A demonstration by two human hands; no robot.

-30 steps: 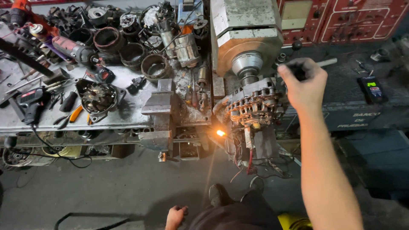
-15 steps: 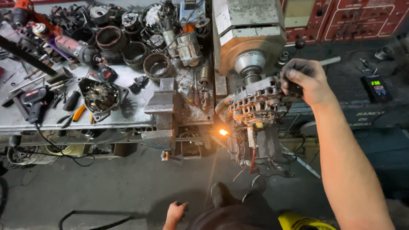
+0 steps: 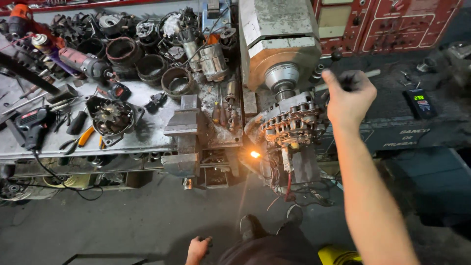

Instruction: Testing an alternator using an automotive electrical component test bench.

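A: Right hand (image 3: pixel 349 93)?
B: Mine, curled shut on a dark lever (image 3: pixel 363 74), alternator (image 3: pixel 293 122) just left-below it on the test machine (image 3: pixel 280 44). Left hand (image 3: pixel 197 249) hangs low, grip unclear.
A: Tip?
B: I'd hold firm, keep my wrist clear of the small lit lamp (image 3: pixel 255 154).

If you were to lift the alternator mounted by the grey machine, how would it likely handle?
The alternator is probably heavy for its size: it looks like finned cast metal. Likely rigid, not floppy. The wires hanging beneath could snag. The right hand reaches just beside it.
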